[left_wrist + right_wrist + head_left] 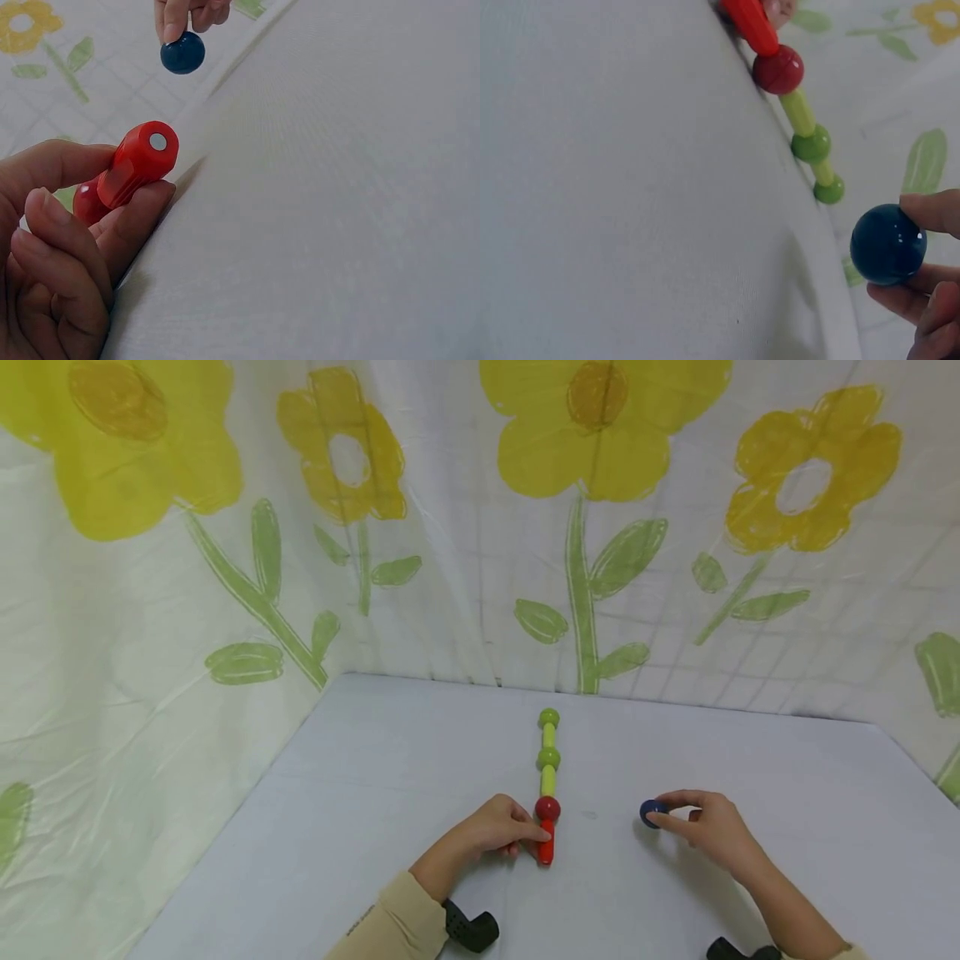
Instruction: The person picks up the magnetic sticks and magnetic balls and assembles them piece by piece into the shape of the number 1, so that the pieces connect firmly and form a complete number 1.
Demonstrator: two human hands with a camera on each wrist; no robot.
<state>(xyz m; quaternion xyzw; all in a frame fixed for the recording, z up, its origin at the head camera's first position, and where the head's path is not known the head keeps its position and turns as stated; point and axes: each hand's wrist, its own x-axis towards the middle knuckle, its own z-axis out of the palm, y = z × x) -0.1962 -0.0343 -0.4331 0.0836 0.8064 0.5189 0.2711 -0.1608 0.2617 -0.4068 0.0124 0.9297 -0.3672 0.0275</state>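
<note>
My left hand (498, 825) pinches a red rod (547, 843) between thumb and finger; in the left wrist view its near end shows a silver disc (158, 142). The rod is the near end of a straight chain on the table: a red ball (547, 808) adjoins it, followed by a yellow-green rod (548, 781), a green ball (548, 758), another yellow-green rod (549, 735) and a green ball (549, 717) at the far end. To the right of the chain, my right hand (712, 827) holds a glossy blue ball (889, 244) between thumb and fingers, apart from the chain.
A white table (360, 760) carries the chain. Behind it hangs a pale curtain (450, 568) printed with yellow flowers. Black curved wrist pieces, one by the left sleeve (472, 928) and another by the right forearm, stand low in the head view.
</note>
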